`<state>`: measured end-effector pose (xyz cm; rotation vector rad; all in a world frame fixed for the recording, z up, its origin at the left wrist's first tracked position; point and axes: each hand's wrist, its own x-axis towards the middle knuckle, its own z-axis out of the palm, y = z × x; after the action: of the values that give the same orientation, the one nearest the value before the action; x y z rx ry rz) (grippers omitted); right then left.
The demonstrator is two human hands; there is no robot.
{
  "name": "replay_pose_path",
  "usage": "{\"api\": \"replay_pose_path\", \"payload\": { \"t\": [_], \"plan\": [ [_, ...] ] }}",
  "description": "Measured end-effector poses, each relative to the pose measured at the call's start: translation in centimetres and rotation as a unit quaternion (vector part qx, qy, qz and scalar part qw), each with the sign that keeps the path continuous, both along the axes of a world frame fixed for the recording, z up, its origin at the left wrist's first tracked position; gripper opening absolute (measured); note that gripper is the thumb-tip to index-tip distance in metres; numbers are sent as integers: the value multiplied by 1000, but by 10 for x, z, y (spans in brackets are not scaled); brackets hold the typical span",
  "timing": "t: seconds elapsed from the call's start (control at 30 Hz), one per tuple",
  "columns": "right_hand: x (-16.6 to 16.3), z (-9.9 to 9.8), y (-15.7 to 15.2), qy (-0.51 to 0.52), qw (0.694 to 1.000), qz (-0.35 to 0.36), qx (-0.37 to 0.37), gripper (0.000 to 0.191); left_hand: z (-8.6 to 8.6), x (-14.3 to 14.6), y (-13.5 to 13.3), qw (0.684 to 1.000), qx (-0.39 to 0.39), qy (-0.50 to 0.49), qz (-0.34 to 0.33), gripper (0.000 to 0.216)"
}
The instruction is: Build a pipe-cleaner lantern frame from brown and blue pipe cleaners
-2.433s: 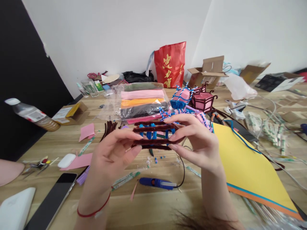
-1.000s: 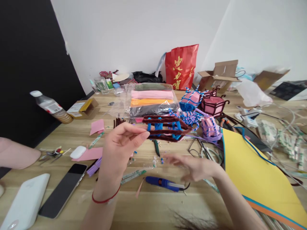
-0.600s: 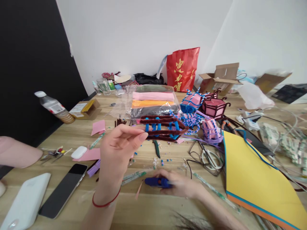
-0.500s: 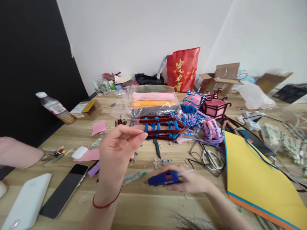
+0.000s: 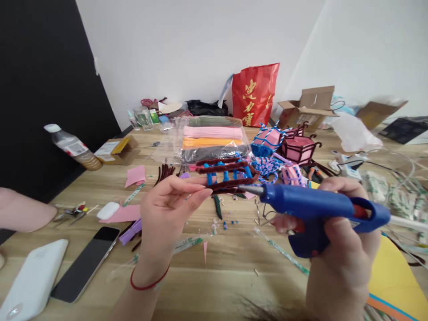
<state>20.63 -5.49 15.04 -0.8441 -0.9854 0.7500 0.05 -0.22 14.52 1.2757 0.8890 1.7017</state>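
Between thumb and fingers, my left hand (image 5: 167, 209) pinches the left end of a brown pipe-cleaner frame (image 5: 230, 168) with short blue crosspieces, held up above the table. My right hand (image 5: 347, 249) is wrapped round a blue hot glue gun (image 5: 310, 203), a white glue stick (image 5: 408, 222) poking out of its back. The gun's metal nozzle (image 5: 249, 190) points left and is at the lower brown strip of the frame; whether it touches I cannot tell. Behind the frame stand pink lanterns with brown (image 5: 297, 149) and blue-and-white (image 5: 269, 136) pipe-cleaner edges.
Plastic-wrapped pipe cleaners (image 5: 212, 142) lie behind my hands, before a red bag (image 5: 256, 93). To the left are a phone (image 5: 87, 263), a white power bank (image 5: 35, 278), a bottle (image 5: 72, 147) and a small box (image 5: 117, 150). Yellow sheets (image 5: 397, 272) lie at the right.
My right hand has lifted the glue gun from low over the table, up and to the right, bringing its nozzle to the frame. The frame in my left hand has tilted slightly.
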Motion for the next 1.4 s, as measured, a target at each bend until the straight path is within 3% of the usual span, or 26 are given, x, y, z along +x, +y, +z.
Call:
{"api": "replay_pose_path", "payload": {
  "t": [0.07,0.37,0.47,0.63,0.8,1.03,1.4],
  "plan": [
    [-2,-1,3,-4,1000,-9,-3,25,-1,1,1,1000,0,-5,-4,21],
    [3,-5,9,-68,991,107,-32,28,-2,4,2,1000,-1,7,-3,21],
    [1,-4,10,-64,991,104,-58,30,-2,4,2,1000,3,13,-5,21],
    [0,-5,13,-56,992,114,-25,33,-3,5,3,1000,18,16,2,23],
    [-6,1,9,-31,993,93,-59,33,-3,5,2,999,40,3,-15,30],
    [2,-10,18,-49,992,113,3,27,-3,5,1,999,49,2,-22,34],
    [3,-11,18,-64,994,90,4,26,-5,6,1,998,55,-3,-33,36]
  ]
}}
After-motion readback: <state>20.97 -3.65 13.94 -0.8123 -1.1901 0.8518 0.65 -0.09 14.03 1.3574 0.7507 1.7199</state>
